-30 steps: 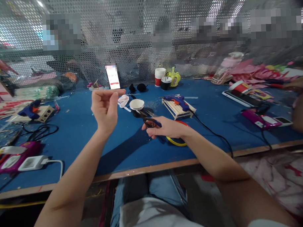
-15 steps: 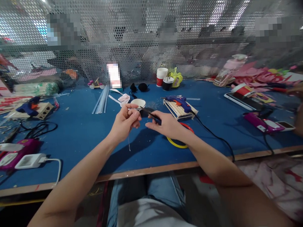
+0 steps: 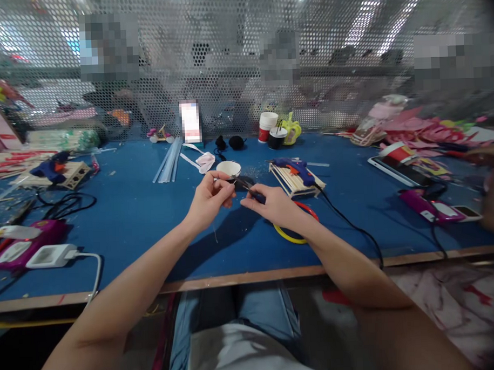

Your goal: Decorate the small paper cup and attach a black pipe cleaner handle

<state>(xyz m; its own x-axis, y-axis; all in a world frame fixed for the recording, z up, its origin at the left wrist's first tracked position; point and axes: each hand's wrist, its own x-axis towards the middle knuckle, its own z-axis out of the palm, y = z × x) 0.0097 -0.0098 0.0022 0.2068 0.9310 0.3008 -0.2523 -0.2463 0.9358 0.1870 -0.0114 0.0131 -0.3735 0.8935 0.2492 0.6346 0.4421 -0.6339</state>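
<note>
Left hand (image 3: pixel 209 200), well apart a second ago, is now beside the snips (image 3: pixel 257 196), pinching a thread (image 3: pixel 215 234) that hangs toward six o'clock; right hand (image 3: pixel 272 203) grips the snips at three o'clock; both seem within working reach.

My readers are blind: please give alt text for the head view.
A person's right hand holds a dark tool, its tips near the left hand; a thin strand hangs below. A cup and glue gun sit beyond, on a blue table.
</note>
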